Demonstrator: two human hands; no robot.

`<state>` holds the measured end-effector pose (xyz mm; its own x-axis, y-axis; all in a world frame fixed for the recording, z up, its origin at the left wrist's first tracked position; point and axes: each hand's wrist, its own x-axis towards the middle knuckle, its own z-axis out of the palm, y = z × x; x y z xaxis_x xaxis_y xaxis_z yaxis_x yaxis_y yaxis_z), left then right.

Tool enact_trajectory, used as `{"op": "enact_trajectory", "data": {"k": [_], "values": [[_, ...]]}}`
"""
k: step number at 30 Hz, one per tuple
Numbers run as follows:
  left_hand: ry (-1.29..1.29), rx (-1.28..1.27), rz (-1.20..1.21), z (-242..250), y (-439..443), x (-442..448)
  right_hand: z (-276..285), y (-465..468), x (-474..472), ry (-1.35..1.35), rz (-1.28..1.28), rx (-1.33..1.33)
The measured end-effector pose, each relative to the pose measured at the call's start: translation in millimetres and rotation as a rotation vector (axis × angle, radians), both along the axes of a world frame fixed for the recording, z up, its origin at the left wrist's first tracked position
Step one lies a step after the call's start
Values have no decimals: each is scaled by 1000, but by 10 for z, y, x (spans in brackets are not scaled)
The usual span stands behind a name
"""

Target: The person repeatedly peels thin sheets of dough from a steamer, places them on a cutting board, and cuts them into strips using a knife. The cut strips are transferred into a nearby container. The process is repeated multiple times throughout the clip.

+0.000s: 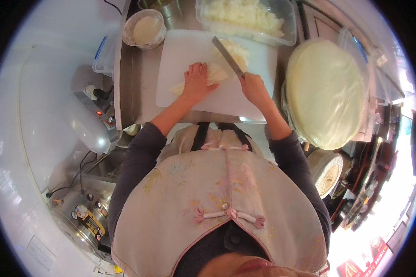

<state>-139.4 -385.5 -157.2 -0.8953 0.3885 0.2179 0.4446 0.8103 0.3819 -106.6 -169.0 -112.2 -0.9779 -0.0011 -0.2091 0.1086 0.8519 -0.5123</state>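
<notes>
A white cutting board (183,48) lies on the metal worktop before me. My left hand (197,82) presses down on flat, pale food pieces (216,72), too blurred to name; a strip of the same sticks out below the wrist. In my right hand (256,90) is the handle of a kitchen knife (227,56), its blade slanting up and left, away from me. Cut pale pieces (238,53) form a heap just right of the blade. Whether the blade touches the board, I cannot tell.
Beyond the board stand a clear plastic tub (289,22) of chopped pale food and a round plastic tub (127,34) with pale contents. At right lies a large round pale stack (326,93) wrapped in clear film. A machine (93,121) with a lit red switch stands left.
</notes>
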Motion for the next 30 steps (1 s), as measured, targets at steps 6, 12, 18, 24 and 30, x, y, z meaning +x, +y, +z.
{"op": "enact_trajectory", "data": {"k": [6, 12, 18, 24, 30], "values": [[97, 364, -392, -48, -294, -222, 104, -112, 372, -55, 151, 96], [-45, 318, -315, -253, -223, -251, -564, -247, 34, 2, 267, 32], [-39, 396, -250, -142, -334, -155, -461, -326, -215, 4, 75, -113], [-64, 319, -281, -235, -453, -97, -55, -357, 322, -81, 249, 105], [-67, 374, -276, -217, -481, -71, -490, -648, -49, 2, 155, -30]]}}
